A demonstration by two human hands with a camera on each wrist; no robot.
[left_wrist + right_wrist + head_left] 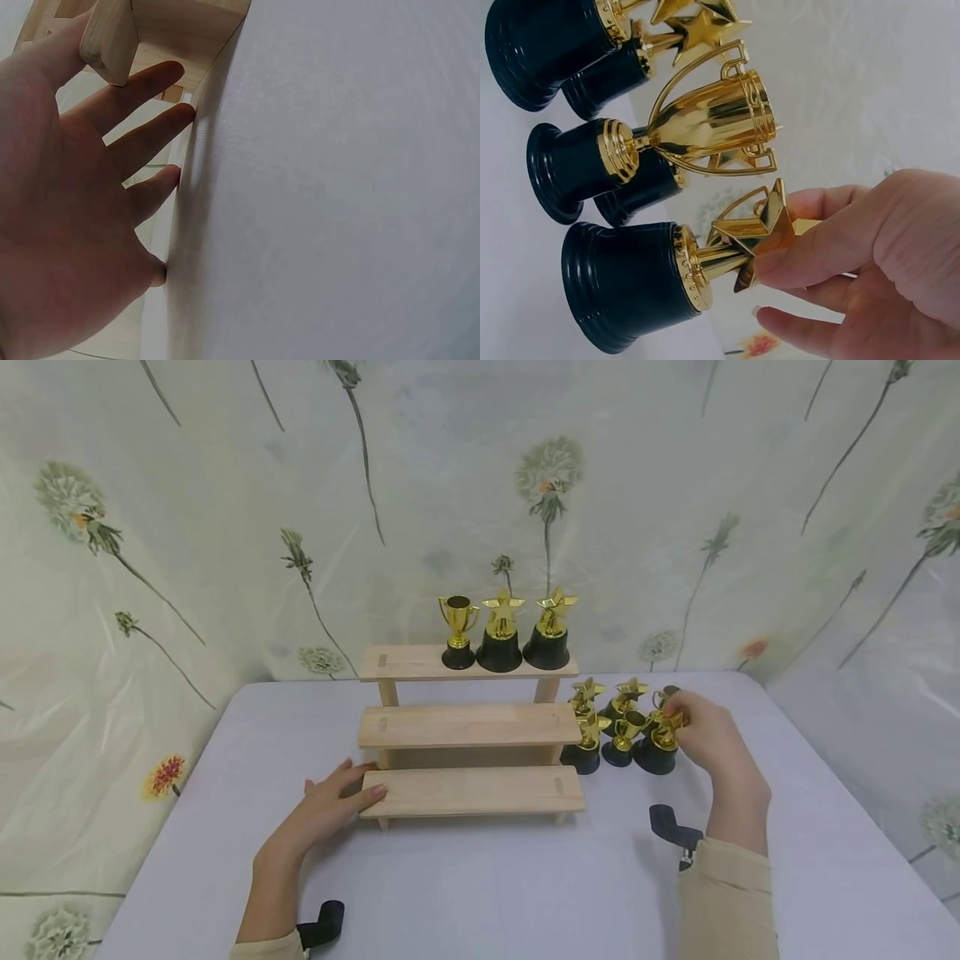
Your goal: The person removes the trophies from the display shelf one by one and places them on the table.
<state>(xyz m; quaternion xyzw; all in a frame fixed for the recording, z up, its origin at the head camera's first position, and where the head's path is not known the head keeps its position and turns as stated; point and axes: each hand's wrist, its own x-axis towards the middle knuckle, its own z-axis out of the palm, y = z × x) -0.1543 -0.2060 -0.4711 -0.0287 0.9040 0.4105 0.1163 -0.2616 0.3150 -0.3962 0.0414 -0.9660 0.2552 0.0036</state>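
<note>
My right hand (701,727) pinches the gold star of a star trophy (630,281) between thumb and fingers. This trophy has a wide black base and is the nearest right of a group on the table. Close beside it stands a gold cup trophy (712,120) with two handles. My left hand (330,802) rests at the left end of the lowest step (472,792) of a three-step wooden stand. Its thumb lies over the board's end, while the other fingers (142,142) spread out straight, their tips down by the tabletop.
On the top step (408,662) stand a small cup trophy (458,627) and two star trophies (500,639). Several more trophies (587,743) crowd right of the stand. Behind the white table (480,893) hangs a sheet with dandelion prints (435,485). The middle step (468,727) is bare wood.
</note>
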